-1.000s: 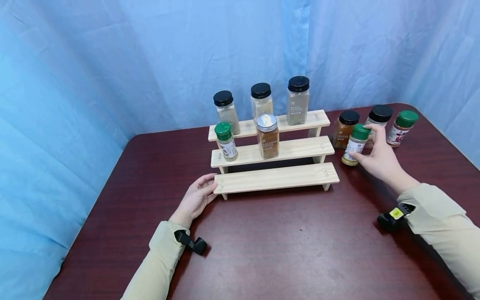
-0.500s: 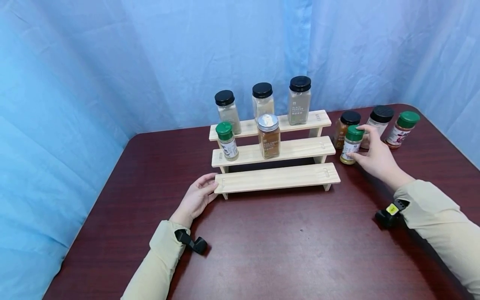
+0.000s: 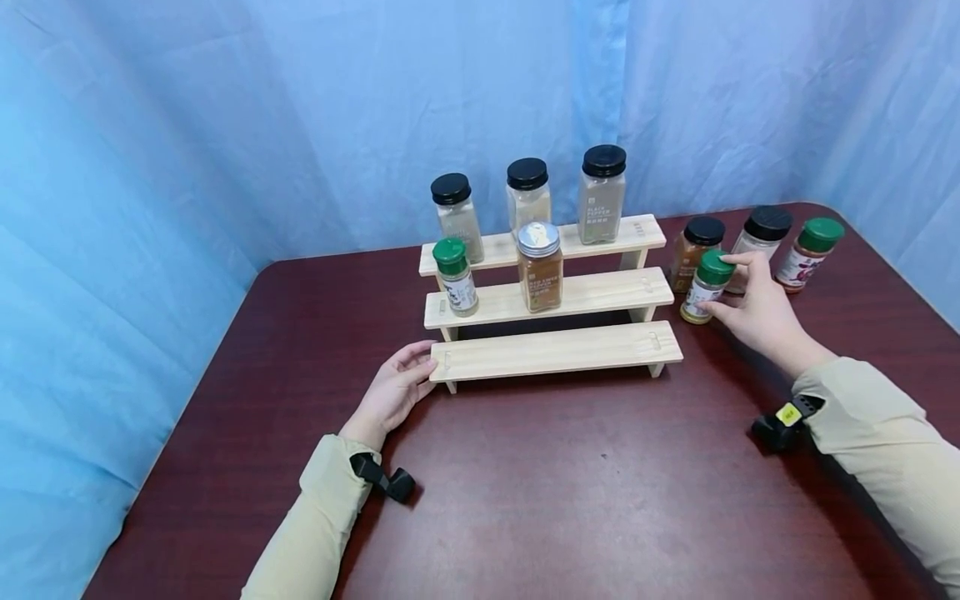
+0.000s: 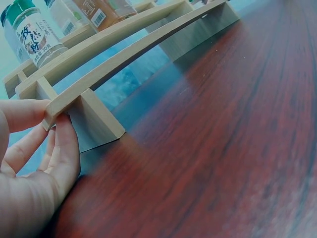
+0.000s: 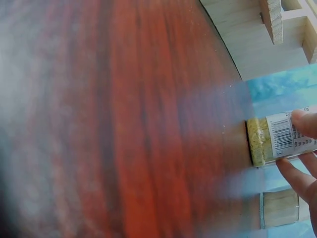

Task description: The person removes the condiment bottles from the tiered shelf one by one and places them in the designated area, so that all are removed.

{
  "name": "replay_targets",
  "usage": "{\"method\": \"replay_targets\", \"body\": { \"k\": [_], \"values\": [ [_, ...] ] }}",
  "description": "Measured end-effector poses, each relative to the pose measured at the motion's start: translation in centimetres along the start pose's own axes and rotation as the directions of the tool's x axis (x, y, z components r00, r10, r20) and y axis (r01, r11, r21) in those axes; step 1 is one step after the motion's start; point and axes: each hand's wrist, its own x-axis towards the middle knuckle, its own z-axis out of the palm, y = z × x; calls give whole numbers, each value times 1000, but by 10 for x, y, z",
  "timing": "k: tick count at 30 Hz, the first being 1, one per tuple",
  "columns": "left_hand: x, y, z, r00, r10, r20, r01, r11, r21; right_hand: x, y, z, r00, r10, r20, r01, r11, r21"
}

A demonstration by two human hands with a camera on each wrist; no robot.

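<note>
A three-step wooden spice rack (image 3: 555,352) stands on the table. My left hand (image 3: 395,386) pinches the left end of its lowest step between thumb and fingers, as the left wrist view shows close up. My right hand (image 3: 761,312) grips a small green-capped spice jar (image 3: 701,298) to the right of the rack, fingers up by the cap and thumb on the label. In the right wrist view, yellowish powder fills the base of this spice jar (image 5: 257,142), which is right at the tabletop. The lowest step bears no jars.
Three black-lidded jars, one labelled black pepper (image 3: 602,200), stand on the top step. The middle step holds a green-capped jar (image 3: 457,279) and a silver-lidded red pepper jar (image 3: 540,271). Behind my right hand are two black-lidded jars and a green-lidded jar (image 3: 808,254). Blue curtains (image 3: 375,108) surround the table.
The right hand has shifted slightly left with the green-capped spice jar, away from the jars behind it. My left hand keeps its hold on the rack. The head view has tipped slightly.
</note>
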Motion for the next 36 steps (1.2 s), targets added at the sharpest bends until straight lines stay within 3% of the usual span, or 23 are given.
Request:
{"method": "replay_targets", "body": {
  "k": [13, 20, 36],
  "values": [
    [0, -1, 0, 1000, 4, -15, -4, 1000, 12, 2, 0, -1, 1000, 16, -1, -16, 1000, 17],
    [0, 0, 0, 1000, 5, -3, -5, 1000, 10, -1, -4, -6, 998, -26, -63, 25, 999, -27],
    [0, -1, 0, 1000, 5, -14, -5, 1000, 22, 1, -17, -20, 981, -115, -156, 115, 993, -10]
  ]
}}
